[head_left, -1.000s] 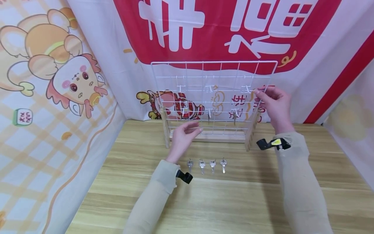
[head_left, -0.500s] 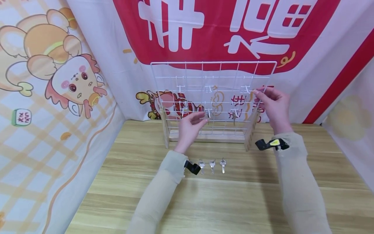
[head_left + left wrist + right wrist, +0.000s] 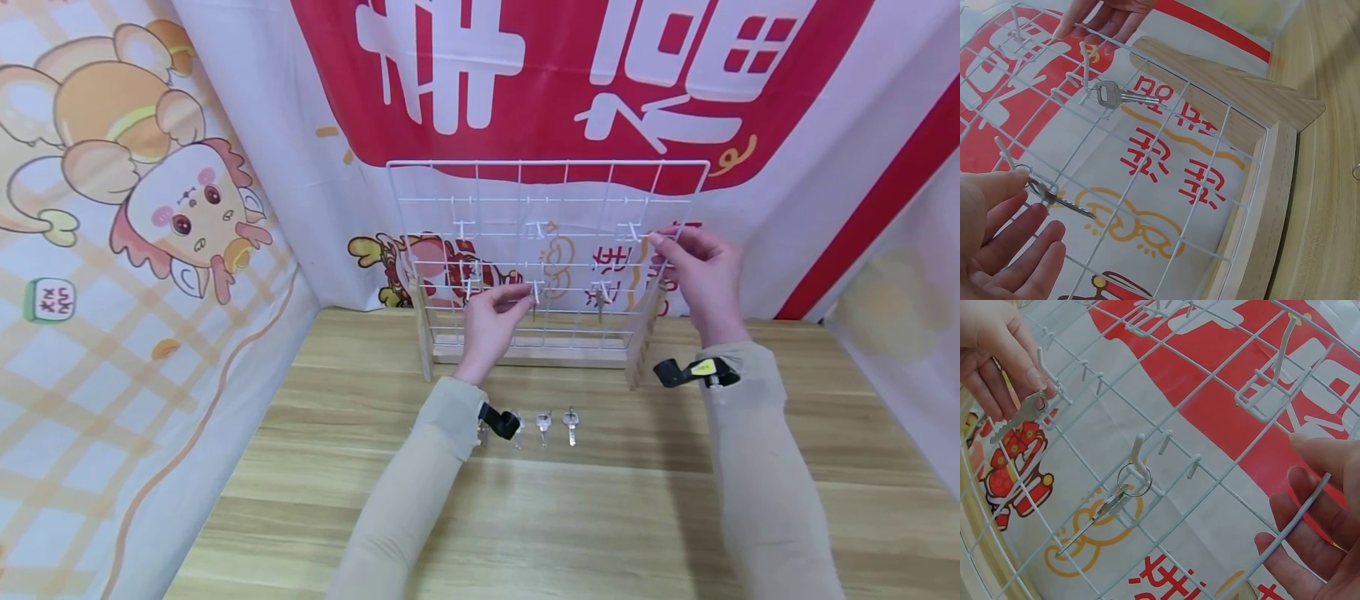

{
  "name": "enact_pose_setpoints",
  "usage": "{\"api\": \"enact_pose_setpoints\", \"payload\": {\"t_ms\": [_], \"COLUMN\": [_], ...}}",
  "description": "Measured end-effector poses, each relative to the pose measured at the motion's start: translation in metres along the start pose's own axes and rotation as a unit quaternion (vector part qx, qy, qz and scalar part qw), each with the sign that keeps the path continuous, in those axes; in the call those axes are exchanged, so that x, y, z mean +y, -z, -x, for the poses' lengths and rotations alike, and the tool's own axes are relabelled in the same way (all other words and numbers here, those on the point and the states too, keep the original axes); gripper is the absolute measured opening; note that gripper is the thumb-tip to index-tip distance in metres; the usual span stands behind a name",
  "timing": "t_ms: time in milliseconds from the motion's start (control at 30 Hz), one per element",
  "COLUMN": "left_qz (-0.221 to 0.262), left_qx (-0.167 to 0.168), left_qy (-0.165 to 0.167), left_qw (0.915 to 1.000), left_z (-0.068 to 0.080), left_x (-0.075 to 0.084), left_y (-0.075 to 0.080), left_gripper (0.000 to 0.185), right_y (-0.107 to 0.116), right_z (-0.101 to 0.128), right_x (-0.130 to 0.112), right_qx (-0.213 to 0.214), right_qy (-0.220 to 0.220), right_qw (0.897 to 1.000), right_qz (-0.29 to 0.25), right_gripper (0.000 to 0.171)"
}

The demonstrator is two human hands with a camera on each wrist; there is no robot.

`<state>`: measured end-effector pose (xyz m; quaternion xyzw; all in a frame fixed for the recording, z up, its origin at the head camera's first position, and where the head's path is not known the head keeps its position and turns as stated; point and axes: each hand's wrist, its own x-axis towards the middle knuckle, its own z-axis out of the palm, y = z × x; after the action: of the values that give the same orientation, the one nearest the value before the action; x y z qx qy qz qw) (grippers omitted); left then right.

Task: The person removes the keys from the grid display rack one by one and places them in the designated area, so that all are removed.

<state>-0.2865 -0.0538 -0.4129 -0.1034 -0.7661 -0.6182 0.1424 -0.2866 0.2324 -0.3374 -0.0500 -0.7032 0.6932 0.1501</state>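
A white wire grid rack [image 3: 551, 162] stands upright in wooden feet, with white hooks on it. My left hand [image 3: 487, 329] is at the lower middle hook, thumb and fingertips pinching a silver key [image 3: 1054, 197] by its ring and head. The ring is at the hook's prong in the left wrist view, partly covered by the thumb. Another key [image 3: 1093, 517] hangs by its ring from the lower right hook. With thumb in front and fingers behind, my right hand [image 3: 705, 279] grips the rack's right edge wire.
Several loose keys [image 3: 572, 425] lie in a row on the wooden table [image 3: 570, 517] in front of the rack; the left wrist camera partly covers those at the left. An upper hook [image 3: 1279, 350] bears no key. Printed cloth [image 3: 247, 75] hangs close behind and at the left.
My left hand has moved right and slightly up, from near the lower left hook to the key at the lower middle hook. The right hand keeps its hold on the rack.
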Motion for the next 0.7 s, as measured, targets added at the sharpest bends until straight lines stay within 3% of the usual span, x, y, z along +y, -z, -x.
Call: {"api": "enact_pose_setpoints", "payload": {"t_ms": [500,700], "left_qz": [-0.029,-0.019], "left_qx": [0.006,0.009], "left_qy": [0.006,0.012], "left_qw": [0.9995,0.9997], "left_z": [-0.0037,-0.0009], "left_x": [0.0006,0.0038], "left_y": [-0.0018,-0.0009], "left_gripper": [0.015,0.014], "right_y": [0.0,-0.0001], "right_z": [-0.0025,-0.0018], "right_x": [0.0027,0.0021], "right_qx": [0.006,0.004], "right_qy": [-0.004,-0.001], "right_qw": [0.999,1.0], "right_qz": [0.032,0.031], "right_gripper": [0.052,0.053]}}
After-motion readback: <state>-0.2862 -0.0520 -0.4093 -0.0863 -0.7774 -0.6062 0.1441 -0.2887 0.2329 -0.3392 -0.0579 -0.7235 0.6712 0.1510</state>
